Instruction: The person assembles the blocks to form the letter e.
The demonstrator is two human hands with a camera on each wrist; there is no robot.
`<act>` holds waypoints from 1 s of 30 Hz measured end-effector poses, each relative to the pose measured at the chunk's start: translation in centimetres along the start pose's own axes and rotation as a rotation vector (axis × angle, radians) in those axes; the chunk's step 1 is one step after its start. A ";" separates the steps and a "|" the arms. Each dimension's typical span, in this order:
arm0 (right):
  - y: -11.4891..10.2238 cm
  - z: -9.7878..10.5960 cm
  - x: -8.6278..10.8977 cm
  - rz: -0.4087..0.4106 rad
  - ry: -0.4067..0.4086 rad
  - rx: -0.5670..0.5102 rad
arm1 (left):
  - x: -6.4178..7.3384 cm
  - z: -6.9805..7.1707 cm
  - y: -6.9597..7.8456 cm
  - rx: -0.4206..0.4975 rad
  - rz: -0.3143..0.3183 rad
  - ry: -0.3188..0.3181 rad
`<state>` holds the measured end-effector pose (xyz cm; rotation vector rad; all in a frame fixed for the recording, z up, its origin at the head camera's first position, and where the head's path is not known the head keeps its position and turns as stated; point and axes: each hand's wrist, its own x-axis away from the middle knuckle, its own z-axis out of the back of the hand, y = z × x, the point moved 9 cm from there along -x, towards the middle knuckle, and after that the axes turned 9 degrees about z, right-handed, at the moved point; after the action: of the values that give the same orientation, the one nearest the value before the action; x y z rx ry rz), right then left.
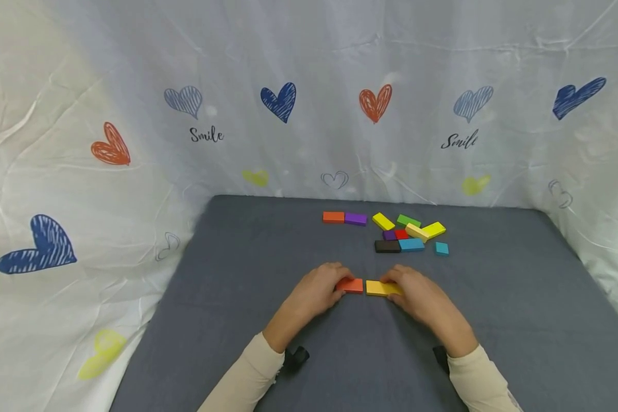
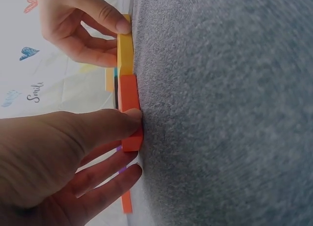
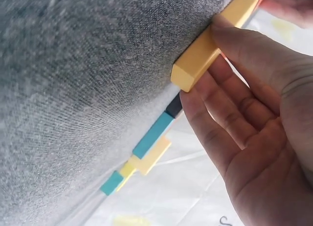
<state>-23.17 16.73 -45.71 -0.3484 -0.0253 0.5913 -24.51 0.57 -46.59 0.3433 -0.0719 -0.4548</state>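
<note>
On the grey cloth, an orange block (image 1: 354, 285) and a yellow block (image 1: 378, 288) lie end to end with a thin gap between them in the head view. My left hand (image 1: 320, 290) pinches the orange block from its left end, thumb (image 2: 131, 117) on the near side and fingers behind. The yellow block is pinched by my right hand (image 1: 415, 293) near its right end, the thumb (image 3: 226, 30) against its near face. Both blocks lie flat, long sides left to right.
Beyond the hands lie a black block (image 1: 387, 246), a blue block (image 1: 411, 245) and a small teal block (image 1: 442, 249). A cream block (image 1: 416, 232) leans over others in a loose group. Farther left, another orange block (image 1: 333, 217) meets a purple block (image 1: 356, 219). A printed curtain (image 1: 329, 143) hangs behind.
</note>
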 end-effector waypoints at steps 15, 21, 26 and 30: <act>-0.3 0.0 -0.5 0.021 -0.006 0.008 | -0.1 0.0 0.3 0.019 -0.006 0.010; -0.3 0.1 -0.7 0.030 -0.009 -0.001 | -0.1 0.0 0.3 0.039 -0.019 0.023; -0.1 0.1 -0.9 0.024 -0.028 -0.024 | -0.2 0.0 0.4 0.045 -0.019 0.027; 0.1 0.1 -0.9 0.019 -0.037 -0.041 | -0.2 0.0 0.4 0.046 -0.023 0.032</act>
<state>-24.01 16.29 -45.56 -0.3777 -0.0698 0.6168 -24.54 0.98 -46.46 0.3970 -0.0471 -0.4707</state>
